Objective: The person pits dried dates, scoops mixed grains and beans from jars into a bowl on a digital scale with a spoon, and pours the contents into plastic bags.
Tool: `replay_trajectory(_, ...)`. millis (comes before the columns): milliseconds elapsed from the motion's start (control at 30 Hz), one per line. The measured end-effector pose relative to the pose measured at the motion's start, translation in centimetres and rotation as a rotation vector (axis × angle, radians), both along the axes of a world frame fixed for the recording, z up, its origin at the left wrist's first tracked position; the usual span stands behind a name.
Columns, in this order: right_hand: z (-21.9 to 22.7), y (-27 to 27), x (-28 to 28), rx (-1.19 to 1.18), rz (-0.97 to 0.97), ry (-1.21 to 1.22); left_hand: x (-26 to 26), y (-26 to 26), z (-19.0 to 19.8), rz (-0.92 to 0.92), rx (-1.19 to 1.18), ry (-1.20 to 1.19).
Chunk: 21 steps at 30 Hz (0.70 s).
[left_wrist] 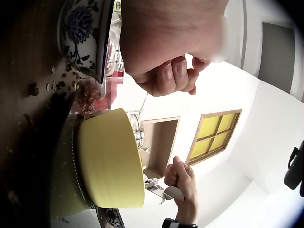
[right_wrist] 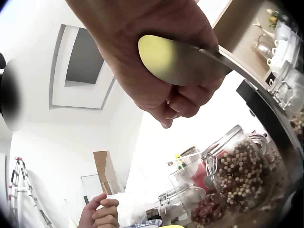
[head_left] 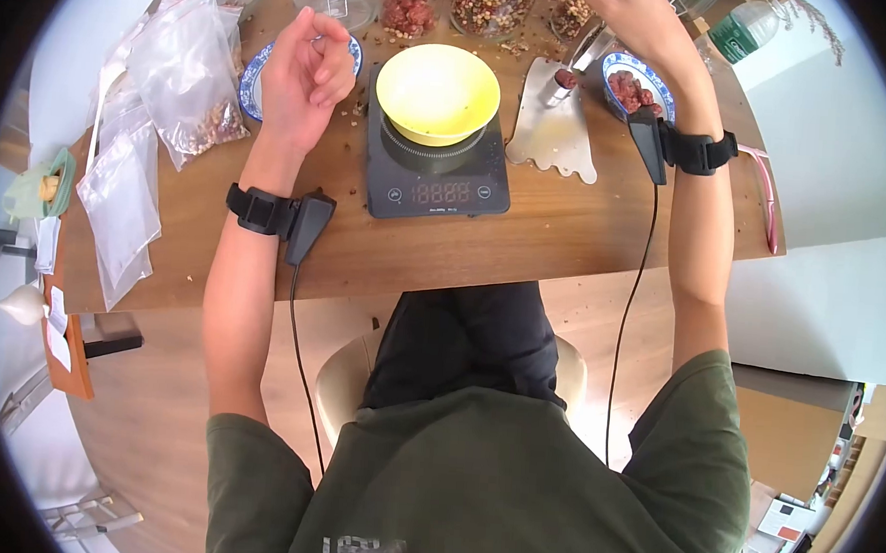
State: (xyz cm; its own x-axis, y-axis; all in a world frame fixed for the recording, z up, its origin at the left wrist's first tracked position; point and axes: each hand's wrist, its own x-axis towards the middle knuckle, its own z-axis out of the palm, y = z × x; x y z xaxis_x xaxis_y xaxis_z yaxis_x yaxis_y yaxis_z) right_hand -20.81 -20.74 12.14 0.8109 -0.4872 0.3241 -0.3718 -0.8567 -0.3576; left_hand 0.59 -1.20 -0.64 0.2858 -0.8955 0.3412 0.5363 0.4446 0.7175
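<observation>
Yellow is the bowl point(head_left: 438, 91) that sits on the black scale point(head_left: 439, 168). For good work, I think, you should guide the metal utensil point(right_wrist: 185, 64) slowly, and let neither hand lean on this bowl, because such touch may disturb the weighing. To the bowl's left, your left hand point(head_left: 314, 67) has its fingers loosely curled and holding nothing. Beyond the bowl, to its right, your right hand point(head_left: 637, 18) has bent fingers, which seem to grip the utensil; where exactly they press, I cannot tell.
</observation>
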Motion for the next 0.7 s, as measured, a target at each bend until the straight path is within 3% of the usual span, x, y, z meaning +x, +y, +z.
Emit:
replay_trajectory(100, 0.2, 0.2, 0.0, 0.0, -0.028, 0.026, -0.1, 0.0, 0.2, 0.022, 0.009, -0.012)
replay_trajectory(167, -0.6, 0.7, 0.1, -0.036, 0.051, 0.002, -0.1, 0.1, 0.1, 0.014, 0.014, -0.004)
replay_trajectory(300, -2.1, 1.8, -0.8, 0.19, -0.011, -0.008, 0.0, 0.0, 0.0, 0.006, -0.006, -0.012)
replay_trajectory(567, -5.3, -0.3, -1.2, -0.021, 0.01, -0.061, -0.1, 0.0, 0.1, 0.009, 0.01, 0.009)
replay_trajectory(700, -5.4, 0.4, -1.2, 0.005, -0.021, -0.091, -0.1, 0.0, 0.1, 0.014, 0.02, 0.018)
